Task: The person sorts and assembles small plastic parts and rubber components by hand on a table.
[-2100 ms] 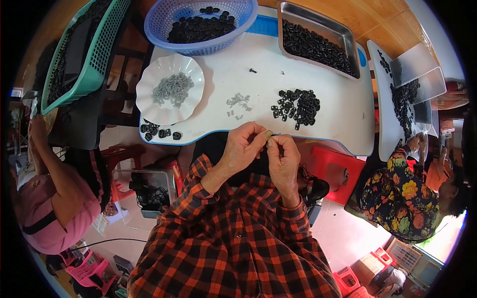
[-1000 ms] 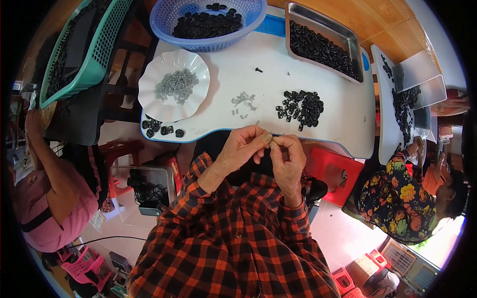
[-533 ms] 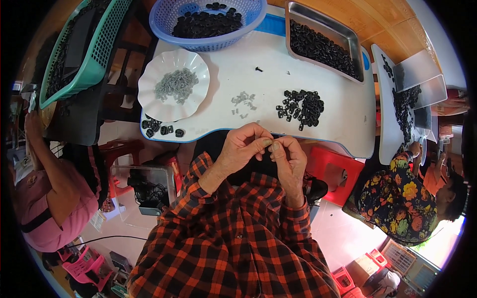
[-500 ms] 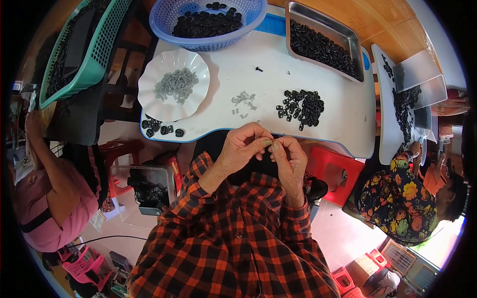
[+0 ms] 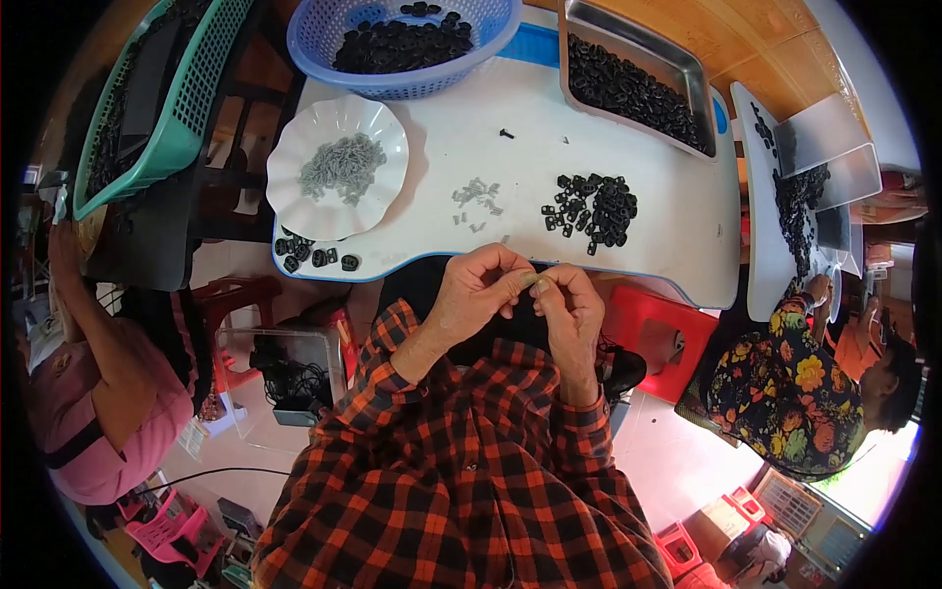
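Note:
My left hand (image 5: 481, 296) and my right hand (image 5: 571, 316) meet just off the table's near edge, thumbs and fingertips pinched together. Whatever they hold is too small and too covered by the fingers to name. Beyond my right hand lies a pile of small black plastic parts with holes (image 5: 610, 211). Some small grey pieces (image 5: 476, 194), perhaps springs, are scattered on the white tabletop (image 5: 442, 137) beyond my left hand. More of these grey pieces (image 5: 343, 169) are heaped in a white scalloped plate (image 5: 285, 191).
A blue basket (image 5: 407, 83) and a metal tray (image 5: 638, 133), both with black parts, stand at the back. Several black parts (image 5: 319, 257) lie below the plate. A green basket (image 5: 147, 147) is at far left. People sit at left (image 5: 108, 402) and right (image 5: 795, 393). A red stool (image 5: 657, 339) is under the table.
The whole view has shifted very slightly. Both hands stay pinched together in nearly the same place, with only small finger movement.

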`<state>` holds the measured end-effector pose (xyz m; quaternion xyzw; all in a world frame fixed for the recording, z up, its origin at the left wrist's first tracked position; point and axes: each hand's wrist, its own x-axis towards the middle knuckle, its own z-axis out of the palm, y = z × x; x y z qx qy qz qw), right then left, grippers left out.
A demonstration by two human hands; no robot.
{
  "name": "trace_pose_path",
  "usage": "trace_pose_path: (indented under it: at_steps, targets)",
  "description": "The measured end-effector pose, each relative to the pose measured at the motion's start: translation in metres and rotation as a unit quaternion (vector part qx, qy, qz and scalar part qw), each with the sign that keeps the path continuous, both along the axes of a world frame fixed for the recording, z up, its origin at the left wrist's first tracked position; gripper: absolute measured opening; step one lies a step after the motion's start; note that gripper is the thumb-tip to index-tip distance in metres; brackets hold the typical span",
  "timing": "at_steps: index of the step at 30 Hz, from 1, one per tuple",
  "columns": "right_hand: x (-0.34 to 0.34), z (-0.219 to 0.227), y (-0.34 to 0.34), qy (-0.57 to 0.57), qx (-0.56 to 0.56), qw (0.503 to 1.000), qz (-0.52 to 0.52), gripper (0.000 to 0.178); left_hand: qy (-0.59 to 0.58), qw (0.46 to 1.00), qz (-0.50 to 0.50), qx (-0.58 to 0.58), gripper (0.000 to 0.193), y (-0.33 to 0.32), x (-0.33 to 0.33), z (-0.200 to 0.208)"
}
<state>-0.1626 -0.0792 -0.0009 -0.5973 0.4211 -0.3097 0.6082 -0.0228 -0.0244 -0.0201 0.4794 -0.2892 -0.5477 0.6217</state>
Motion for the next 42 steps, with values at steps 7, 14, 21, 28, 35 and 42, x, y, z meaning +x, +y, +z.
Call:
trace_pose_path:
  at_steps: [7, 14, 21, 28, 35, 42]
  targets:
    - [-0.003, -0.002, -0.001, -0.054, 0.070, 0.996, -0.006, 0.012, -0.002, 1.000, 0.009, -0.005, 0.016, -0.002, -0.004, -0.002]
    - [-0.005, -0.002, -0.003, -0.073, 0.111, 0.991, -0.004, 0.013, 0.018, 1.000, -0.015, 0.004, 0.020, -0.002, -0.003, 0.000]
    - [-0.005, -0.003, -0.002, -0.081, 0.114, 0.990, -0.008, 0.012, 0.063, 0.997, -0.032, -0.013, 0.022, -0.001, -0.002, -0.009]
    - [-0.005, 0.001, -0.002, -0.061, 0.095, 0.994, -0.015, 0.011, 0.040, 0.998, -0.040, 0.006, 0.020, -0.001, -0.001, 0.000]
    - [-0.007, -0.003, -0.002, -0.041, 0.077, 0.996, -0.029, 0.008, 0.015, 0.999, -0.032, 0.028, 0.016, -0.008, -0.006, 0.000]
    - [-0.018, -0.003, -0.012, -0.019, 0.101, 0.989, -0.102, 0.007, -0.429, 0.896, 0.068, -0.093, 0.012, -0.036, -0.006, -0.008]
